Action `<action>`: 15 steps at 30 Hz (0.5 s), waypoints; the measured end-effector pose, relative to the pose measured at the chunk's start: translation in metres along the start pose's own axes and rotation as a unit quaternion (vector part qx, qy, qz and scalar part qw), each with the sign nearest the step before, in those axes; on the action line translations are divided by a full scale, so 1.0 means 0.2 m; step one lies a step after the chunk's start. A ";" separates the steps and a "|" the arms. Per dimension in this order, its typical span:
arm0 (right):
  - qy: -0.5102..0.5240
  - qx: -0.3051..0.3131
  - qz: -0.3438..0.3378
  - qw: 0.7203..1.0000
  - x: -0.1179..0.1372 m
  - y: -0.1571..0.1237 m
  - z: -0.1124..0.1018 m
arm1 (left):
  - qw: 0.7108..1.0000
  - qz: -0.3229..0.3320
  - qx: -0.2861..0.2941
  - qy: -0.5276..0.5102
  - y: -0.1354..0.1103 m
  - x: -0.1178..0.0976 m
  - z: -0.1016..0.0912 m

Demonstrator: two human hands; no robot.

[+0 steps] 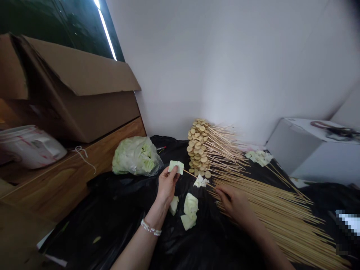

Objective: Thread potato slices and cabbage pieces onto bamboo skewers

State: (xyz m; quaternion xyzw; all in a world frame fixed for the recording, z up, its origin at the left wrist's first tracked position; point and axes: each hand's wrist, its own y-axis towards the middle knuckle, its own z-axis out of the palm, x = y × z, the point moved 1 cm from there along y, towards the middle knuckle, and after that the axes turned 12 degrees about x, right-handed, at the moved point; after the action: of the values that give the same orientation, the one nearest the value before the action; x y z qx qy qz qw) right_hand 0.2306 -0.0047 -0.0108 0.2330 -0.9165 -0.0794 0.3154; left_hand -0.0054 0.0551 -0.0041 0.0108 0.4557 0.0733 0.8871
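Note:
My left hand point(168, 183) pinches a pale green cabbage piece point(176, 167) between thumb and fingers. Closed around a thin wooden skewer point(210, 185) is my right hand point(232, 200). The skewer's far end reaches the held leaf; whether it pierces it I cannot tell. A whitish crumpled cabbage piece point(200, 181) is threaded on the skewer between my hands. Loose cabbage pieces point(190, 210) lie on the black plastic sheet point(213, 243) just below. Many bare skewers point(275, 210) are spread beneath and beyond my right hand.
A stack of skewered pale round slices point(198, 148) stands against the wall. Left of it sits a clear bag of cabbage point(136, 155). Skewered cabbage point(259, 158) lies at the right, near a white box point(303, 146). A cardboard box point(84, 86) and white bucket point(30, 147) occupy the left.

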 end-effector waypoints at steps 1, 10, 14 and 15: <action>-0.005 0.000 0.002 1.000 0.00 0.00 0.00 | 1.000 0.000 -0.001 0.001 0.00 0.00 0.00; -0.059 0.009 0.024 0.998 0.00 -0.01 0.02 | 0.999 0.005 -0.007 0.044 -0.01 0.01 0.00; -0.056 0.018 0.027 0.998 0.00 -0.01 0.04 | 0.996 0.019 0.001 0.092 0.00 0.02 -0.02; -0.056 0.020 0.025 0.998 0.00 -0.01 0.04 | 0.994 0.024 0.005 0.108 0.00 0.03 -0.02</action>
State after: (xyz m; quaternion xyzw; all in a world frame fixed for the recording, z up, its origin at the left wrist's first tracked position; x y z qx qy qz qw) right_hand 0.2271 -0.0072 -0.0174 0.2115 -0.9397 -0.0661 0.2604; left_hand -0.0060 0.0556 -0.0115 0.0185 0.5485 0.0933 0.8307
